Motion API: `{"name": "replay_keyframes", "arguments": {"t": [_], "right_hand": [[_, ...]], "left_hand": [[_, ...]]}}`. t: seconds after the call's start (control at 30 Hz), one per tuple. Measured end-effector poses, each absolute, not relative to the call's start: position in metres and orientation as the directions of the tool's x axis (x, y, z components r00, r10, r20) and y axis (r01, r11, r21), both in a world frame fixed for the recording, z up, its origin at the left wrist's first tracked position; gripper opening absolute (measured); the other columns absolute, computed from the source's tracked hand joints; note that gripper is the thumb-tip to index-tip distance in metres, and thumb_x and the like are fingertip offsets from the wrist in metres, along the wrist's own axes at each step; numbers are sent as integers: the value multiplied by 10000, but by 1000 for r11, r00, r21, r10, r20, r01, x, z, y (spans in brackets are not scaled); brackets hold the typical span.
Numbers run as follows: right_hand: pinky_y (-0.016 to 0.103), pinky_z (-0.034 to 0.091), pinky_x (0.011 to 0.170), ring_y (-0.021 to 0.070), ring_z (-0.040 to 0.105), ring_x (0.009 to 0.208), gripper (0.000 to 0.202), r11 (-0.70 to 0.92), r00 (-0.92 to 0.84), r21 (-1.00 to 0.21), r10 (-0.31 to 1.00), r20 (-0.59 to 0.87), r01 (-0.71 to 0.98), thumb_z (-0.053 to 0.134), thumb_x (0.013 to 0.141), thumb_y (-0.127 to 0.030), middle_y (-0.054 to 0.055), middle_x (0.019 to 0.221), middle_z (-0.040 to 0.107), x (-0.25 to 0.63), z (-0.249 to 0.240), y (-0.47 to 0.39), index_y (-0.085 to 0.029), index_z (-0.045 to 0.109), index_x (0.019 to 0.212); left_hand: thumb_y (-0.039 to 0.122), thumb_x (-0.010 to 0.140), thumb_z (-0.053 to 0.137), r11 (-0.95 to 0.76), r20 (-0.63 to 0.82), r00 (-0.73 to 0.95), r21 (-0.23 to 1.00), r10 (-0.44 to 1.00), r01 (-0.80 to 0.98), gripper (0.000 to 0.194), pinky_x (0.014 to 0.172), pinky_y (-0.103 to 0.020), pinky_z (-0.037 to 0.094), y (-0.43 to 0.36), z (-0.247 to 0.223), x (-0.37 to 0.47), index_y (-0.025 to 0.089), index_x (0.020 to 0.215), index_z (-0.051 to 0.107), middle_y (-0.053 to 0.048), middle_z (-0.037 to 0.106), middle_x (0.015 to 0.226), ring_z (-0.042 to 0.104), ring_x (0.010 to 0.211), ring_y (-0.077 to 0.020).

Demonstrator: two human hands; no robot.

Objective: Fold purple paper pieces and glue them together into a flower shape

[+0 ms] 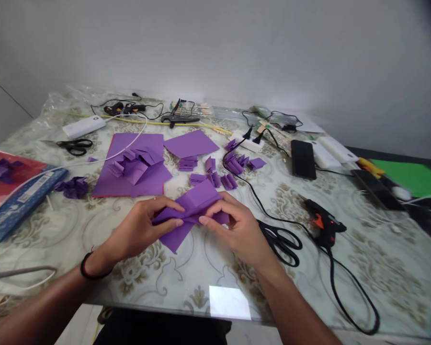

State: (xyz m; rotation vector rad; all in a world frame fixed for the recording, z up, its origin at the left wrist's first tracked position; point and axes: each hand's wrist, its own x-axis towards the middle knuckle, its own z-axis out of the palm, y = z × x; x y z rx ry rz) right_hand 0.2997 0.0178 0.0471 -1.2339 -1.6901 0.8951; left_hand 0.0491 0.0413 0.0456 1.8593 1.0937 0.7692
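Observation:
A sheet of purple paper [197, 196], partly folded, is held over the near middle of the table between both hands. My left hand [149, 220] pinches its left side between thumb and fingers, and a dark band circles that wrist. On the right edge, my right hand [233, 223] grips the paper with thumb in front and fingers bent. A pointed flap of the sheet hangs below the left thumb. Just beyond lie small folded purple pieces [211, 175] and a flat purple sheet [191, 143]. Black-handled scissors [282, 242] lie beside my right wrist, their blades hidden.
A black glue gun [325, 223] with its cord lies on the right, near a dark phone [303, 159]. A white power strip [247, 140] stands behind. To the left are crumpled purple paper [73, 188], more scissors [75, 145] and a blue packet [25, 203].

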Motion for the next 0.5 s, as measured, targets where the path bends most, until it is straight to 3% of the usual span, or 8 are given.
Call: {"name": "replay_keyframes", "arguments": {"t": [0.07, 0.17, 0.27, 0.37, 0.43, 0.5], "right_hand": [[288, 458, 662, 160, 610, 797, 29, 288, -156, -871, 957, 245, 398, 775, 936, -241, 5, 966, 664, 296, 45, 17, -259, 753, 941], [329, 552, 826, 217, 682, 1042, 333, 280, -90, -887, 960, 266, 368, 762, 916, -184, 34, 1177, 700, 289, 40, 14, -306, 707, 1221], [369, 608, 880, 226, 715, 1072, 699, 220, 0, -946, 974, 226, 237, 779, 891, -191, 62, 1317, 671, 280, 35, 11, -346, 488, 1508], [394, 621, 949, 213, 730, 1055, 758, 225, 28, -961, 972, 232, 164, 756, 898, -185, 59, 1276, 675, 272, 34, 8, -345, 402, 1549], [404, 603, 1015, 212, 722, 1094, 681, 236, 51, -957, 968, 247, 169, 747, 904, -187, 47, 1219, 693, 268, 35, 7, -334, 460, 1504], [401, 596, 1023, 218, 720, 1104, 562, 213, 71, -960, 971, 228, 181, 763, 897, -212, 43, 1180, 718, 266, 36, 6, -315, 566, 1413]], "left_hand": [[322, 925, 785, -258, 84, 423, 892, 902, 372, 167, 789, -283, 542, 40, 42, 51, 250, 1067, 737, 1, 763, 1015, 704, 887, -180], [315, 900, 799, -225, 90, 369, 912, 925, 343, 220, 733, -270, 529, 37, 36, 55, 228, 989, 618, 20, 662, 897, 633, 791, -156], [296, 887, 808, -195, 98, 305, 932, 947, 306, 312, 699, -247, 521, 35, 34, 59, 243, 980, 515, 38, 626, 879, 609, 750, -133], [297, 896, 799, -167, 77, 314, 948, 946, 270, 367, 678, -236, 524, 33, 38, 63, 257, 1139, 527, 36, 691, 896, 652, 740, -134], [309, 912, 786, -198, 81, 339, 925, 937, 326, 352, 669, -234, 518, 32, 43, 65, 251, 1202, 596, 29, 733, 880, 669, 732, -137], [310, 929, 762, -263, 115, 344, 866, 932, 424, 212, 633, -227, 488, 30, 48, 66, 234, 1112, 685, 37, 729, 811, 628, 668, -123]]}}
